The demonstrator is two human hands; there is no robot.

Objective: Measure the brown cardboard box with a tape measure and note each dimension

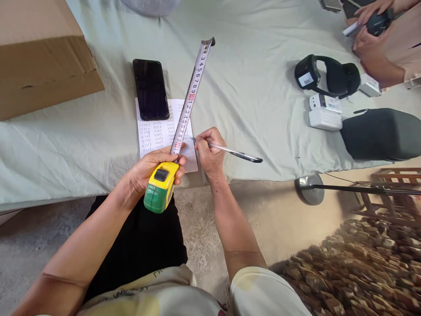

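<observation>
Tape [190,98] lengthwise outward, slightly rightward

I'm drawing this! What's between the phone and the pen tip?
In the head view, the tape blade slants between phone and pen tip, over the paper.

a cloth-covered table [256,96] is draped in pale, creased green. at its left a cardboard box [49,66] is set down. near the front edge a handwritten paper sheet [156,136] is laid, partly overlapped by a black phone [151,90]. farther right, a black headset [340,79], white boxes [325,120] and a dark case [383,134] are placed close together.
</observation>
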